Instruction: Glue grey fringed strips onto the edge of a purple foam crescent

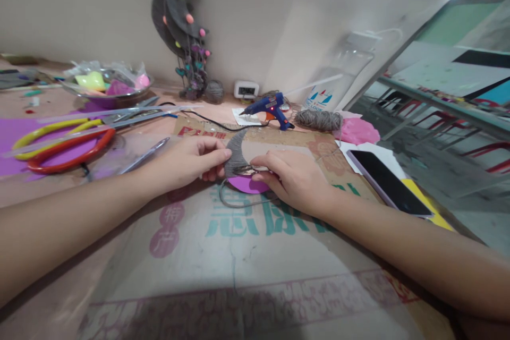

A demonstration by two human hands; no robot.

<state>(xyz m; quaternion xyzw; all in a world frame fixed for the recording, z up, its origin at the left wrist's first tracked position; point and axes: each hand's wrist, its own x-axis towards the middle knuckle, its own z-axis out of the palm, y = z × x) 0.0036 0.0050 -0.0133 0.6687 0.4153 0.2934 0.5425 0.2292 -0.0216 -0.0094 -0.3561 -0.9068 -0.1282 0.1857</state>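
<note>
A crescent moon shape (236, 150), wrapped in grey yarn, is held between my two hands over the cardboard. My left hand (203, 157) pinches its left edge between thumb and fingers. My right hand (292, 175) is closed on its lower right end, where a pale unwrapped part shows; the fingertips partly hide it. A grey yarn strand (239, 205) loops below the shape and runs under my right hand. Beneath the crescent lies a purple round piece (247, 185), partly covered.
Printed cardboard (191, 281) covers the table. Behind are a blue glue gun (271, 106), a yarn skein (319, 119) and a white timer (246, 89). Scissors (71, 154), a pen (145, 155) and a bowl (107, 96) lie left; a phone (388, 181) lies right. A moon decoration (179, 16) hangs behind.
</note>
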